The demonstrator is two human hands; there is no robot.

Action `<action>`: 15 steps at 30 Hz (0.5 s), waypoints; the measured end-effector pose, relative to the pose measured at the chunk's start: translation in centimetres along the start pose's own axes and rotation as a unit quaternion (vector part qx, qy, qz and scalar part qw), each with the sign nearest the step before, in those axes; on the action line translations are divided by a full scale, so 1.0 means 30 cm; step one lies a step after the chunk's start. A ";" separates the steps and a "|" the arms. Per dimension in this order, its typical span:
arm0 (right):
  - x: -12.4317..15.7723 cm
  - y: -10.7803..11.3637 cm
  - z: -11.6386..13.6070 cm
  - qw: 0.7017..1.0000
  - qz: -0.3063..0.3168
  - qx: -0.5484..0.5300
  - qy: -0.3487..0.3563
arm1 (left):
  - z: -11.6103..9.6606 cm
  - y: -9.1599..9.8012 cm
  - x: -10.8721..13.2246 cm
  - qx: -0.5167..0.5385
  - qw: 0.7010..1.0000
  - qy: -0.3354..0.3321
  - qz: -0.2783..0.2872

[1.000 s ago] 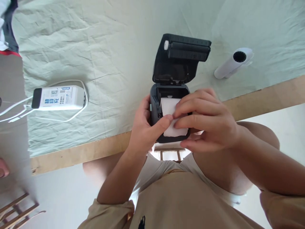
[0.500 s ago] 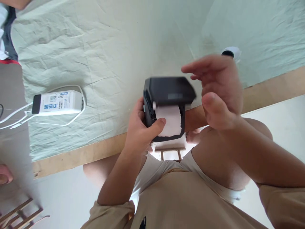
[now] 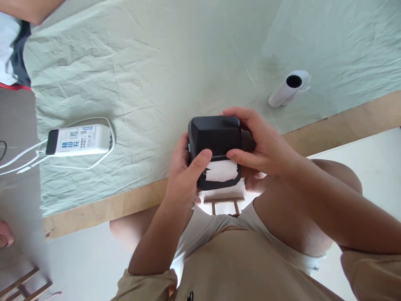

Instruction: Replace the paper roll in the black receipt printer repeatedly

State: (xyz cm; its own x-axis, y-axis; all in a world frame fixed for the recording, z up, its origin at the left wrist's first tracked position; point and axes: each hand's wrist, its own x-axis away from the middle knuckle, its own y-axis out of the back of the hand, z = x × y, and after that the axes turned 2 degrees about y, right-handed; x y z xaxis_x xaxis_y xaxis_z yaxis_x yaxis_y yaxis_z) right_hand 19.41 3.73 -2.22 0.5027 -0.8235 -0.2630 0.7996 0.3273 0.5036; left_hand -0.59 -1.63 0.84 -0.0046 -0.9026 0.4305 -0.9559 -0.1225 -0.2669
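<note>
A black label printer [image 3: 215,133] is held between both hands, above the near edge of the table. My left hand [image 3: 187,169] grips its left side, thumb lying on the front near the lid's edge. Against its right side rests my right hand [image 3: 261,142], thumb on the lid and fingers around the back edge. The lid is down. Below it a strip of white label paper [image 3: 222,171] sticks out with a ragged dark border. The undersides of the fingers are hidden by the printer.
A white box with blue print and cables [image 3: 82,140] lies at left on the pale green tablecloth [image 3: 163,62]. At right stands a white cylinder with a dark round end [image 3: 286,90]. Another person's arm [image 3: 34,8] shows at top left. Wooden stool legs [image 3: 26,284] are at lower left.
The printer's lid has swung down from raised to closed over the paper. My right hand has come in from the upper right and taken hold of the printer's right side.
</note>
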 end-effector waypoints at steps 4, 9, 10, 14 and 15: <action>0.000 -0.002 -0.005 1.000 -0.007 -0.002 -0.002 | 0.006 0.001 -0.007 0.001 1.000 -0.016 0.012; -0.001 0.001 -0.006 0.999 -0.030 0.011 0.036 | 0.039 0.003 -0.028 0.042 0.996 -0.080 0.007; -0.002 0.000 -0.006 0.998 -0.030 0.020 0.042 | 0.043 0.002 -0.033 0.054 0.995 -0.081 0.000; -0.006 -0.006 -0.008 0.996 -0.045 0.058 0.056 | 0.039 0.002 -0.047 0.076 0.996 -0.040 -0.026; -0.005 -0.007 -0.007 0.995 -0.053 0.060 0.060 | 0.035 0.003 -0.048 0.080 0.996 -0.024 -0.038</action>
State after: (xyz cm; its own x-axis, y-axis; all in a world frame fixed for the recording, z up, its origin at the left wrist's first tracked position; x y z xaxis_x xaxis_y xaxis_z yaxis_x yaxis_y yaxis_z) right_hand 19.25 3.88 -2.48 0.4595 -0.7863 -0.4131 0.8089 0.1783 0.5603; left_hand -0.35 -0.77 -0.71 0.0834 -0.9066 0.4137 -0.8937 -0.2517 -0.3714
